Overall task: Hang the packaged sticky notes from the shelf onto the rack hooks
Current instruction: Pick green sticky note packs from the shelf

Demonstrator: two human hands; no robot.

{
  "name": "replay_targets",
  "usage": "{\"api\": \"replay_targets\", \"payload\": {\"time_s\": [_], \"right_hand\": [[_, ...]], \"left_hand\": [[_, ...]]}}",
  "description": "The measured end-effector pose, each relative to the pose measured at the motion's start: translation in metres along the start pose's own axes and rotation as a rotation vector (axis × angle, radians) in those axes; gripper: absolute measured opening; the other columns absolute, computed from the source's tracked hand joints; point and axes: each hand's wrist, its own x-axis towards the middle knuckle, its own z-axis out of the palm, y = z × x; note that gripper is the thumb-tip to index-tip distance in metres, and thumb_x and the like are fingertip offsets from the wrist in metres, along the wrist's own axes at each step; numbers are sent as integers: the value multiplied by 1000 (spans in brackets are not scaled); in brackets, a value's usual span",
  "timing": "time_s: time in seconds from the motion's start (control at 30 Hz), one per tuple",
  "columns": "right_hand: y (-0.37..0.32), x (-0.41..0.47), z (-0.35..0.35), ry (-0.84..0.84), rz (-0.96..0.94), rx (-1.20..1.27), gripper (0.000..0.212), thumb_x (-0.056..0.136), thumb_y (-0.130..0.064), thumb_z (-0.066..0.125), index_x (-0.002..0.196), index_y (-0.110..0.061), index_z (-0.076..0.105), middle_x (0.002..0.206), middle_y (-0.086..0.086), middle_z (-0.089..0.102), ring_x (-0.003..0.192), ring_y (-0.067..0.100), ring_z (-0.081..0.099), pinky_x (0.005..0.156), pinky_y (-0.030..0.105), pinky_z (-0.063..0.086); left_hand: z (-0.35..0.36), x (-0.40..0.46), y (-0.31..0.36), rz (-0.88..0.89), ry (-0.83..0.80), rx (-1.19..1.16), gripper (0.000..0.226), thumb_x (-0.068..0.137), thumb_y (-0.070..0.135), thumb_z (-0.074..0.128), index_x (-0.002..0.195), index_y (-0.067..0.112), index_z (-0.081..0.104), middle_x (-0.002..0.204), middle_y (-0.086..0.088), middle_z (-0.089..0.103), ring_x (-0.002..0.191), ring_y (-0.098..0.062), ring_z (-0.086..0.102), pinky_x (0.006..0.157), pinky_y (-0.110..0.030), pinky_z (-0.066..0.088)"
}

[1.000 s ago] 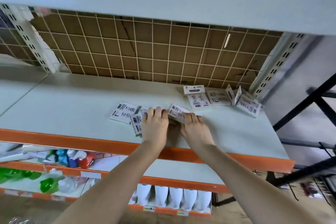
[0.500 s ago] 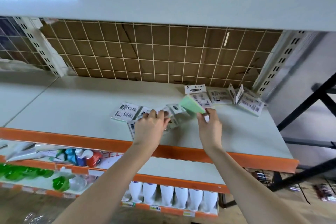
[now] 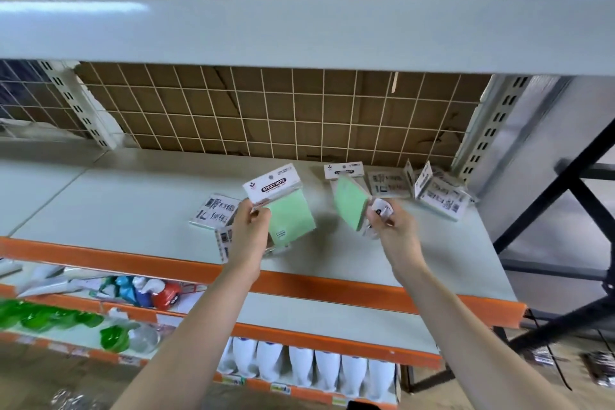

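Observation:
My left hand (image 3: 250, 231) grips a green sticky-note pack (image 3: 289, 210) by its left edge, its white header card facing me, lifted above the shelf. A second green pack (image 3: 350, 204), tilted edge-on, is pinched by my right hand (image 3: 392, 230) near its header. More packs lie face down on the grey shelf (image 3: 133, 196): one (image 3: 214, 214) left of my left hand, another (image 3: 224, 241) under that wrist, and several (image 3: 439, 196) at the back right. One pack (image 3: 343, 170) lies face up behind my right hand. No rack hooks show.
A white wire grid (image 3: 266, 113) over brown cardboard backs the shelf. An upper shelf (image 3: 299, 27) overhangs with boxes on it. Lower shelves hold green bottles (image 3: 50, 313) and white bottles (image 3: 299, 366). A black metal frame (image 3: 565, 210) stands at the right.
Both hands have risen off the shelf, each lifting a green pack. The left pack has turned face up toward me. The camera has tilted upward.

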Motion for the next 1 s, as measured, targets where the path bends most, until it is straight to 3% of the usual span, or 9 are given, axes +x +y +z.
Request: {"api": "replay_targets", "payload": {"time_s": [0.13,0.27,0.4,0.5,0.6,0.7,0.8,0.9,1.0], "right_hand": [[-22,10,-32,-117,-163,-267,23,95,1,48,110,-10,60,82,-3,56,70,9,48,57,11,37],[-34,18,-62,-172,-184,-468,33,94,-8,57,126,-14,56,107,-3,57,92,10,50,74,22,36],[-36,23,-88,-126,-101,-350,27,85,-14,70,110,-17,61,106,0,62,88,14,58,57,14,42],[-35,23,-106,-93,-201,-479,17,86,-12,67,102,-8,65,95,-1,64,88,17,59,65,18,35],[-38,17,-123,-144,-257,-549,17,93,-7,57,108,-6,65,101,-3,62,94,13,55,78,25,40],[-39,8,-142,-151,-250,-570,19,96,-7,51,108,-7,66,96,-4,60,87,13,53,75,26,43],[-39,-2,-163,-126,-235,-591,18,97,-13,52,106,-16,68,95,-2,65,80,17,57,64,24,38],[-43,-16,-181,-50,-240,-599,17,94,-17,57,108,-18,67,95,-11,61,76,-3,51,62,2,36],[-50,-36,-193,5,-286,-640,14,91,-13,62,102,-12,70,94,-7,68,72,-14,52,64,-2,36]], "left_hand": [[20,-7,12,-138,-43,-270,10,93,19,55,89,27,59,81,0,68,73,-17,64,64,-33,49],[38,-17,18,-124,-152,-302,11,91,28,61,98,20,64,91,-3,70,79,-19,64,74,-40,50],[61,-29,22,-48,-169,-259,7,91,20,60,96,18,65,91,-5,69,78,-21,62,68,-33,46],[81,-37,20,-29,-170,-204,7,93,16,58,94,19,64,92,-6,69,80,-23,60,68,-33,43],[100,-45,15,-15,-193,-175,6,92,17,59,92,19,64,100,-10,69,92,-27,60,80,-40,42],[117,-52,12,31,-226,-128,5,89,22,64,92,20,66,105,-10,70,102,-31,61,89,-47,45],[134,-61,14,92,-276,-112,10,82,33,68,84,24,68,94,-2,72,93,-24,64,76,-40,49],[146,-72,15,155,-332,-45,32,71,51,67,81,21,64,80,3,67,76,-10,61,64,-28,46],[156,-84,17,229,-413,15,36,72,54,64,83,19,62,79,-2,64,73,-10,57,64,-32,44]]}}
